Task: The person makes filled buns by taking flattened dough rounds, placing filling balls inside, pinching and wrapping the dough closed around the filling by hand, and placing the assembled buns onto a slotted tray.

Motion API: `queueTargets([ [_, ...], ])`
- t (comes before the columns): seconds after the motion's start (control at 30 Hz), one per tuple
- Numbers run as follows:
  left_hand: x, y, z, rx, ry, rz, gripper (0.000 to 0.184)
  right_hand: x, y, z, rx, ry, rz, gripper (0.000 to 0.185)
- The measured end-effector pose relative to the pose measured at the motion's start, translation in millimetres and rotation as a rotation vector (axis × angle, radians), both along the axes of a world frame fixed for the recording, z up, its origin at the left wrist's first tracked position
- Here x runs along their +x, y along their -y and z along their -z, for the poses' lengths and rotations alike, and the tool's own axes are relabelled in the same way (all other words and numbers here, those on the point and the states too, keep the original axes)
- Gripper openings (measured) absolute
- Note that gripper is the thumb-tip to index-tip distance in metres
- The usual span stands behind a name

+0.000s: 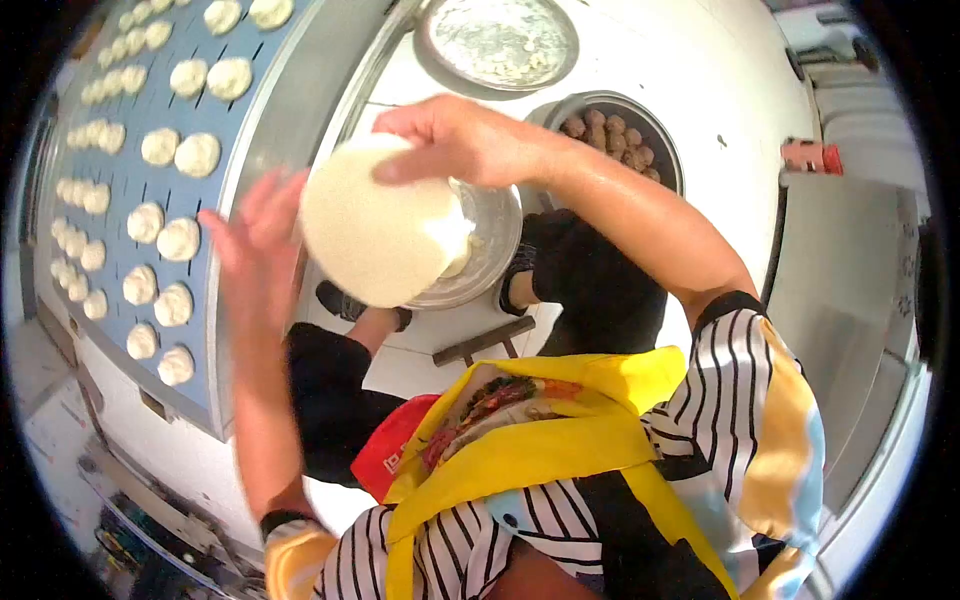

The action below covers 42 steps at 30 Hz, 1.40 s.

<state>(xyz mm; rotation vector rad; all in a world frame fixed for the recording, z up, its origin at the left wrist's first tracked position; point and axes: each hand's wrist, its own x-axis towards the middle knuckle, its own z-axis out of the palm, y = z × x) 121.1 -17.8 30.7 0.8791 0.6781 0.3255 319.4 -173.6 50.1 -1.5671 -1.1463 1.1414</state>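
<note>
A flat, round, cream-coloured disc [370, 230], which looks like a sheet of dough, is gripped at its upper edge by my right hand [450, 145], the thumb lying over its face. My left hand [258, 225] is blurred by motion, fingers spread, just left of the disc and holding nothing. Under the disc is a round metal basin [500, 225], partly covered, with some pale pieces in it. Beside my left hand, the blue conveyor belt [215, 330] carries rows of pale dough lumps [180, 240].
A round tray [450, 45] scattered with pale crumbs lies on the white floor at the top. Right of it, a pot [672, 150] holds several brown balls [625, 140]. A metal rail [290, 100] edges the belt. At far right stands a pale cabinet [845, 280].
</note>
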Motion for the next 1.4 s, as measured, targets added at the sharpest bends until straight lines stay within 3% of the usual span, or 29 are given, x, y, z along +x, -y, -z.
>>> queueTargets([
  [0.03,7,8,17,-0.317,0.279,0.228,0.097,4,12,-20,0.054,0.176,0.067,0.026],
  [0.07,24,32,35,-0.676,0.705,0.323,0.101,11,20,-22,0.128,0.457,0.135,0.027],
  [0.1,42,64,33,-0.659,0.768,0.234,0.100,19,30,-20,0.187,0.736,0.196,0.029],
  [0.2,82,116,23,-0.656,0.599,0.134,0.085,40,70,-11,0.181,0.823,0.255,0.036],
  [0.27,96,128,32,-0.617,0.387,0.024,0.077,56,101,-10,0.000,0.486,0.346,0.037],
  [0.3,96,128,43,-0.658,0.438,0.051,0.075,68,120,-5,-0.091,0.256,0.457,0.037],
  [0.37,87,122,70,-0.746,0.527,0.108,0.071,106,169,58,-0.055,0.208,0.791,0.040],
  [0.43,81,113,80,-0.666,0.352,0.031,0.067,138,232,164,-0.233,0.129,0.955,0.042],
  [0.5,75,103,92,-0.542,0.104,-0.066,0.066,122,286,236,-0.602,0.338,0.921,0.045],
  [0.57,64,97,117,-0.490,0.059,-0.045,0.064,96,337,312,-0.691,0.306,0.829,0.052],
  [0.63,59,97,132,-0.471,-0.011,-0.051,0.063,74,344,338,-0.817,-0.116,1.042,0.058],
  [0.73,55,101,145,-0.512,-0.132,-0.071,0.062,53,319,358,-0.614,-0.674,1.461,0.060],
  [0.83,54,100,161,-0.575,-0.155,-0.053,0.064,55,297,389,-1.014,-0.211,0.964,0.066],
  [0.9,60,99,168,-0.590,-0.138,-0.068,0.063,58,280,383,-1.160,-0.086,0.660,0.079],
  [0.97,64,98,171,-0.583,-0.125,-0.050,0.063,51,272,402,-1.315,-0.038,0.706,0.086],
  [1.0,66,96,171,-0.579,-0.120,-0.040,0.062,52,265,380,-1.320,-0.032,0.746,0.091],
  [1.1,69,91,171,-0.596,-0.109,-0.040,0.062,59,278,412,-1.174,-0.118,1.037,0.094],
  [1.17,68,89,178,-0.607,-0.105,-0.031,0.062,54,300,473,-0.864,-0.266,1.279,0.100],
  [1.23,71,91,185,-0.614,-0.113,-0.022,0.062,71,279,430,-0.876,-0.257,1.214,0.104],
  [1.33,73,96,185,-0.619,-0.169,-0.024,0.061,66,266,444,-0.751,-0.353,1.466,0.095],
  [1.4,76,100,182,-0.631,-0.202,-0.037,0.060,54,273,468,-0.759,-0.270,1.477,0.084],
])
